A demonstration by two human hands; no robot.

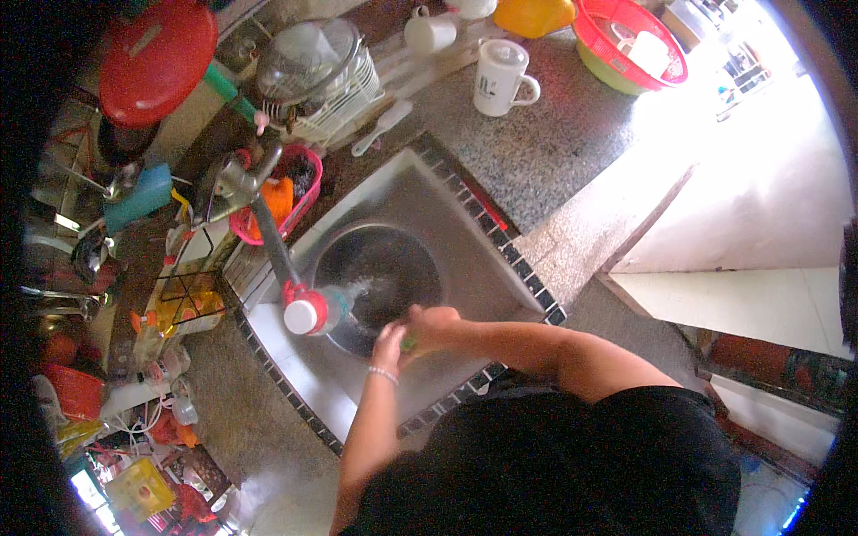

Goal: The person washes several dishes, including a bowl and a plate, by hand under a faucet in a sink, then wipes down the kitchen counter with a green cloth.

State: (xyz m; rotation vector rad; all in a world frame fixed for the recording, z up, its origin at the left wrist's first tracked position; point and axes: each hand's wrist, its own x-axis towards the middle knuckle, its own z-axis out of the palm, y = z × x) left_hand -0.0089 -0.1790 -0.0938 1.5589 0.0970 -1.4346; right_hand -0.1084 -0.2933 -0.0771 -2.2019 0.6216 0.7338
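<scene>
Both hands meet over the lower part of a stainless steel sink [469, 268]. My left hand [389, 345], with a light bracelet at the wrist, touches my right hand [432, 328]. Something green [407, 343] shows between the palms; what it is, and which hand holds it, I cannot tell. Fingers are blurred and partly hide each other. To the upper left of the hands, the faucet [268, 234] ends in a red and white fitting [306, 313] with a clear part. Water seems to spray from it into the round basin [382, 268].
A white lidded mug [496, 80] stands on the granite counter [556, 147]. Near the faucet sits a pink basket [312, 194] with an orange cloth. A white dish rack [342, 100], a white brush [382, 127], a yellow liquid bottle [188, 313] and a red colander [583, 33] surround the sink.
</scene>
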